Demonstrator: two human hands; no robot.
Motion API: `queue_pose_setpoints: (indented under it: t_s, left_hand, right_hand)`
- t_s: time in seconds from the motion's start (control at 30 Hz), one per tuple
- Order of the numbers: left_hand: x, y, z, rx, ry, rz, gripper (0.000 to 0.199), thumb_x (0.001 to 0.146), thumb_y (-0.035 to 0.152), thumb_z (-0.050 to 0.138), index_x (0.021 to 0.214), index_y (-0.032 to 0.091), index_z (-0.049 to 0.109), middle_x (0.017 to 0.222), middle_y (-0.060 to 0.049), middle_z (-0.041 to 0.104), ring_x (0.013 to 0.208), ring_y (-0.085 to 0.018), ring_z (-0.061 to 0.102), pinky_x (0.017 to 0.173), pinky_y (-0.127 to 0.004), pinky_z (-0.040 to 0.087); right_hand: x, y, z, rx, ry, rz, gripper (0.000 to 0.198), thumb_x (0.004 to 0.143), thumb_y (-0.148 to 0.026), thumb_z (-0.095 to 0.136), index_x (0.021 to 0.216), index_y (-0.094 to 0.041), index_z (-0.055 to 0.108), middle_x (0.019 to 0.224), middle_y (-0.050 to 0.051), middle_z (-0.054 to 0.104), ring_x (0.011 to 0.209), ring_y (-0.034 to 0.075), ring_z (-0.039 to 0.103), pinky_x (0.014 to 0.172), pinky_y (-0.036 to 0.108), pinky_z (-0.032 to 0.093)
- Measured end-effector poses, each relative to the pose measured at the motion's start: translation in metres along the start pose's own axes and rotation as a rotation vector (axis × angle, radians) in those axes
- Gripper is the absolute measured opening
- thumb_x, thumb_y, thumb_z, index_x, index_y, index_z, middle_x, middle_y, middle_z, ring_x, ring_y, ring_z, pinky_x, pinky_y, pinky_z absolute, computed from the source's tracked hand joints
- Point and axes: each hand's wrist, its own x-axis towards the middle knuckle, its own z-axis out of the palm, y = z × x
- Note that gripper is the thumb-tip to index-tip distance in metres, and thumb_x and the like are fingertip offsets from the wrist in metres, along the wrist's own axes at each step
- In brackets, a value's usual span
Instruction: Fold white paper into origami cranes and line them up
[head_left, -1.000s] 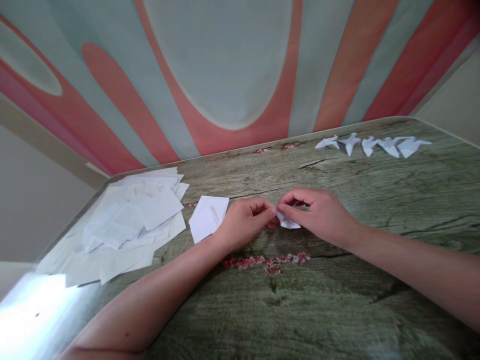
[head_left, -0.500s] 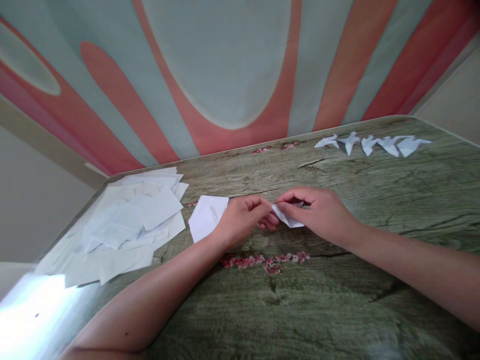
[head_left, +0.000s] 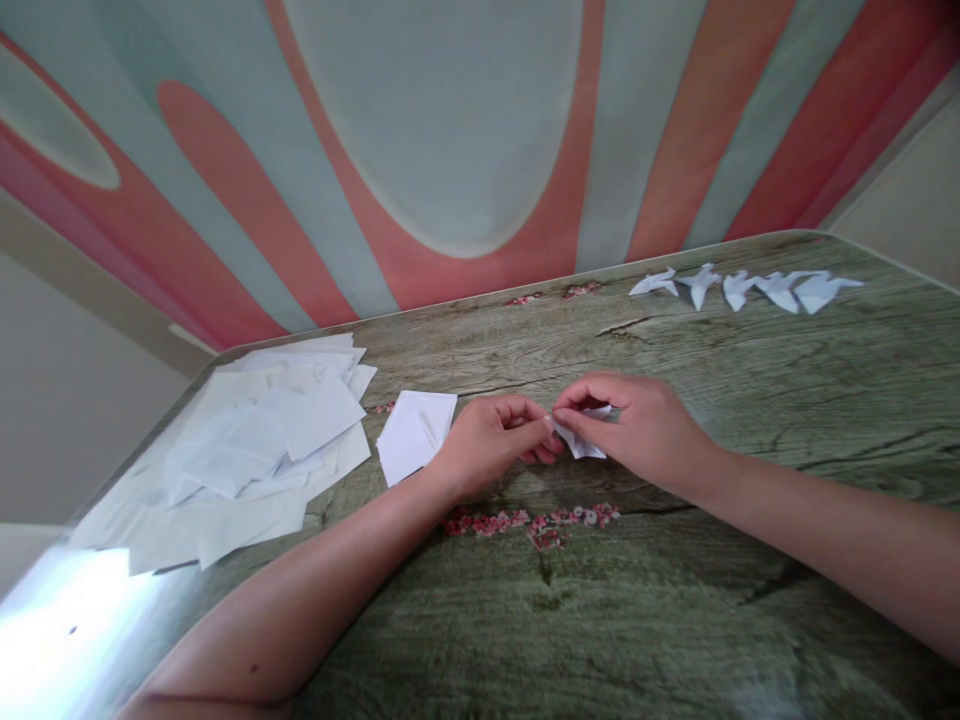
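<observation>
Between my hands is a small folded white paper [head_left: 586,446], partly covered by fingers. My right hand [head_left: 634,415] pinches it from the right, thumb and forefinger at its upper left part. The fingertips of my left hand [head_left: 499,435] close on its left tip, almost touching the right fingertips. Both hands are low over the wood-patterned table [head_left: 570,630]. Just left of my left hand lie a few flat white paper pieces [head_left: 409,435], overlapped in part by that hand.
A large loose pile of white paper sheets [head_left: 255,450] covers the table's left side. Several folded paper birds [head_left: 739,290] stand in a row at the back right. Behind the table rises a wall with a red and grey pattern [head_left: 480,270].
My left fingertips have shifted slightly right and now pinch the left tip of the folded paper. The right hand has barely moved; the paper is turned a little.
</observation>
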Motion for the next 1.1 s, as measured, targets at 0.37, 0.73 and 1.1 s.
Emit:
queue_pose_setpoints:
  t_s: [0.37,0.73,1.1]
  left_hand:
    - [0.0034,-0.0062,-0.0032,-0.144,0.025,-0.045,0.013,0.079,0.023,0.059,0.073,0.012,0.061,0.068,-0.006,0.071,0.060,-0.012,0.065,0.063,-0.025,0.048]
    - [0.0041,-0.0083,-0.0048,-0.227,-0.007,-0.066,0.013,0.080,0.022,0.058,0.074,0.012,0.062,0.066,-0.005,0.072,0.060,-0.012,0.065,0.061,-0.023,0.046]
    - [0.0049,-0.0088,-0.0042,-0.230,-0.006,-0.074,0.014,0.081,0.022,0.055,0.073,0.012,0.061,0.066,-0.006,0.072,0.058,-0.012,0.065,0.060,-0.022,0.046]
  right_hand:
    - [-0.0018,0.0044,-0.0008,-0.063,-0.032,-0.196,0.009,0.087,-0.017,0.057,0.086,-0.019,0.066,0.084,0.002,0.067,0.079,0.014,0.062,0.073,0.028,0.047]
    - [-0.0009,0.0066,-0.0013,-0.076,-0.064,-0.286,0.011,0.089,-0.017,0.055,0.089,-0.016,0.066,0.084,0.004,0.067,0.079,0.013,0.061,0.073,0.025,0.047]
    - [-0.0021,0.0081,-0.0005,-0.064,-0.095,-0.295,0.013,0.089,-0.016,0.053,0.090,-0.015,0.066,0.086,0.004,0.067,0.081,0.013,0.061,0.074,0.026,0.048]
